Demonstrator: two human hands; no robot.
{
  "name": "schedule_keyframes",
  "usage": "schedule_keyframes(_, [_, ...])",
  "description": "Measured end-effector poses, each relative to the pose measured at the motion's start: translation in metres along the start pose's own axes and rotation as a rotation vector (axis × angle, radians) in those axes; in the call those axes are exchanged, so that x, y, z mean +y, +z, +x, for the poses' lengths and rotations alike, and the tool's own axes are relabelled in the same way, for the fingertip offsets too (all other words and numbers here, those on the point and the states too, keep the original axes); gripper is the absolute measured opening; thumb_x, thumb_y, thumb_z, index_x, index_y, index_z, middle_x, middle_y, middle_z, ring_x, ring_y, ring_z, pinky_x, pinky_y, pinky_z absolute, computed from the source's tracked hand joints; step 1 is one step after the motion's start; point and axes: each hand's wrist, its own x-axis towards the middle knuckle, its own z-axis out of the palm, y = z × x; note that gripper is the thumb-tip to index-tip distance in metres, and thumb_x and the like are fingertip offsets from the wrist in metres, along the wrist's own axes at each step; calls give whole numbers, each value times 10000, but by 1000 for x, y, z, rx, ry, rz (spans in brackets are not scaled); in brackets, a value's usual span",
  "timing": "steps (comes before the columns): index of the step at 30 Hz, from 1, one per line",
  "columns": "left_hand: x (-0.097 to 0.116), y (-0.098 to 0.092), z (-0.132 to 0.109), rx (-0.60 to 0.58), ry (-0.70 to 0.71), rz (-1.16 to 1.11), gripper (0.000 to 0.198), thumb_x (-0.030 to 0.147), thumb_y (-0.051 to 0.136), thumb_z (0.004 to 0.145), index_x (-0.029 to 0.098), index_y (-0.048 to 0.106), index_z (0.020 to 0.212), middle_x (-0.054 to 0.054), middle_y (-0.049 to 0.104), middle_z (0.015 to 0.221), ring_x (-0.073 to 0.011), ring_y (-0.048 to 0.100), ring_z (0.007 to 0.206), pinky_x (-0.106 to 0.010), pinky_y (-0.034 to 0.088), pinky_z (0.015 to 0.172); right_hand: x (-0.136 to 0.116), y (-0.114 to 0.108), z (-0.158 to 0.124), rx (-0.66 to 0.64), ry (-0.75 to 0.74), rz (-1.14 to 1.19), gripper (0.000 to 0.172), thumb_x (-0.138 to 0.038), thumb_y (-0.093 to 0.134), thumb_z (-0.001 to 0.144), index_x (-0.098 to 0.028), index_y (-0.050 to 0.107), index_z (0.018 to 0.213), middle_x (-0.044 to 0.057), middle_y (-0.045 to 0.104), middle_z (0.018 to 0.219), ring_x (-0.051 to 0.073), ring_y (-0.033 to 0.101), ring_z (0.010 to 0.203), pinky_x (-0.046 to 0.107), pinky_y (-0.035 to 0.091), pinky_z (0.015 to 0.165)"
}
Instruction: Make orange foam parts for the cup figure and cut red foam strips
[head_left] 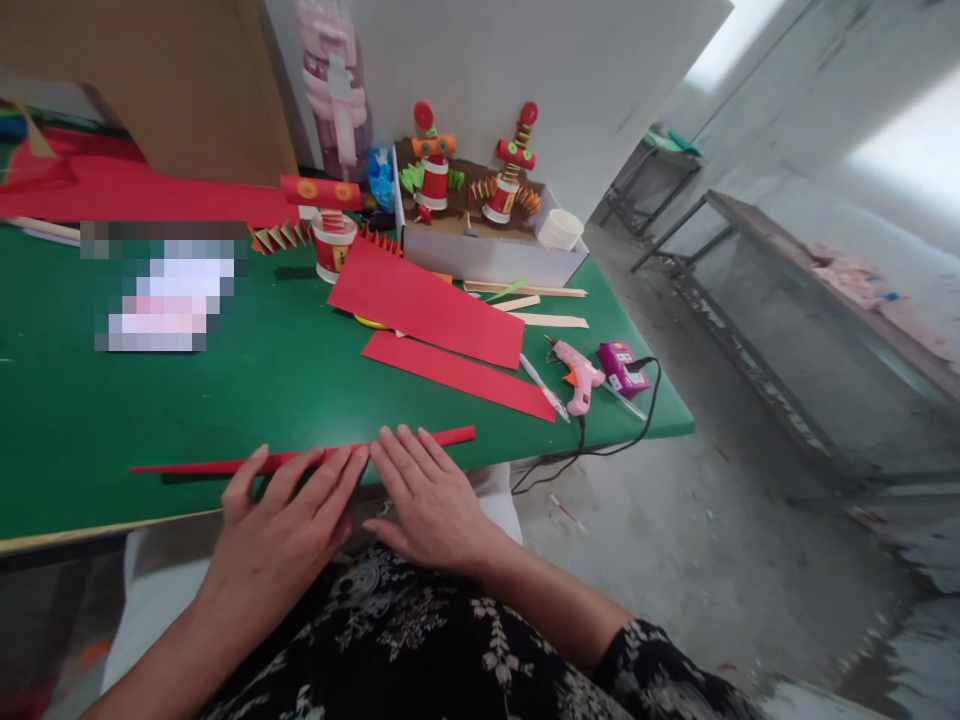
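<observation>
A narrow folded strip of red paper [454, 436] lies along the front edge of the green table. My left hand [289, 500] rests over its middle, fingers apart and slightly bent, tips on the paper. Beside it, my right hand [431, 495] is laid flat on the strip with the fingers stretched out. The fingertips of both hands nearly meet. Beyond them are a wide red paper sheet [435, 305] and a narrower red paper piece [457, 376].
A pink glue gun [579, 376], a pen [545, 387] and a purple power socket [622, 368] with a black cable lie at right. Behind stand a paper-cup figure [333, 245] and a box [487, 252] holding two more. A pink bottle [334, 90] stands at the back.
</observation>
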Motion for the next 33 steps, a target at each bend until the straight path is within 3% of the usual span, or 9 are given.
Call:
schedule_keyframes(13, [0, 0, 3, 20, 48, 52, 623, 206, 549, 923, 247, 378, 1521, -95, 711, 1225, -323, 623, 1115, -588, 241, 1151, 56, -29, -42, -38, 186, -62, 734, -486, 463, 989, -36, 297, 1544, 192, 389, 1563, 303, 284, 1492, 545, 211, 1235])
schedule_keyframes(16, [-1, 2, 4, 47, 64, 94, 525, 205, 542, 922, 245, 486, 1443, -78, 718, 1212, -304, 624, 1115, -576, 237, 1158, 46, -35, -38, 62, 207, -52, 881, -591, 431, 970, -22, 146, 1580, 222, 334, 1583, 336, 206, 1514, 598, 198, 1223])
schedule_keyframes(19, [1, 4, 5, 35, 74, 143, 383, 244, 533, 935, 232, 594, 1312, -40, 718, 1210, -277, 607, 1154, -530, 203, 1192, 20, -32, -16, 91, 37, 61, 956, -660, 373, 962, -20, 36, 1586, 223, 226, 1624, 327, 122, 1532, 570, 225, 1224])
schedule_keyframes(21, [3, 4, 5, -27, 57, 182, 331, 233, 519, 942, 234, 629, 1254, -29, 707, 1221, -260, 576, 1208, -500, 191, 1208, 3, -24, 3, 63, -97, 146, 941, -656, 339, 975, -16, 16, 1584, 215, 216, 1630, 299, 143, 1531, 507, 274, 1223])
schedule_keyframes(22, [4, 4, 5, -1, 74, 202, 315, 203, 512, 934, 232, 652, 1215, -36, 720, 1181, -255, 586, 1188, -501, 189, 1207, -4, -20, 11, 58, -133, 177, 938, -653, 333, 979, -10, 14, 1583, 216, 228, 1627, 289, 166, 1527, 484, 296, 1218])
schedule_keyframes(25, [2, -6, 5, 14, 93, 166, 324, 177, 500, 922, 222, 666, 1196, -55, 724, 1159, -245, 567, 1215, -497, 177, 1214, -14, -8, 25, 59, -147, 213, 955, -660, 356, 971, 3, 35, 1579, 227, 265, 1612, 289, 221, 1514, 468, 330, 1205])
schedule_keyframes(28, [-19, -30, 2, 58, -63, 38, 279, 232, 506, 944, 247, 665, 1173, -31, 717, 1174, -232, 531, 1267, -501, 227, 1195, -13, -5, 27, 21, -160, 180, 937, -641, 403, 966, 6, 106, 1575, 228, 295, 1600, 305, 225, 1511, 490, 314, 1212])
schedule_keyframes(30, [-43, -47, -2, 178, -200, 34, 261, 283, 520, 954, 265, 660, 1174, -44, 710, 1175, -263, 537, 1240, -546, 305, 1131, -11, -7, 26, -15, -161, 153, 920, -620, 437, 962, 10, 149, 1568, 228, 306, 1594, 310, 209, 1515, 497, 307, 1216])
schedule_keyframes(33, [-79, -60, -9, 130, -327, -4, 309, 403, 565, 931, 244, 656, 1180, -95, 677, 1216, -311, 532, 1220, -557, 412, 1033, -11, -10, 26, -52, -151, 141, 915, -612, 463, 953, 2, 171, 1565, 223, 298, 1595, 302, 198, 1519, 498, 313, 1215])
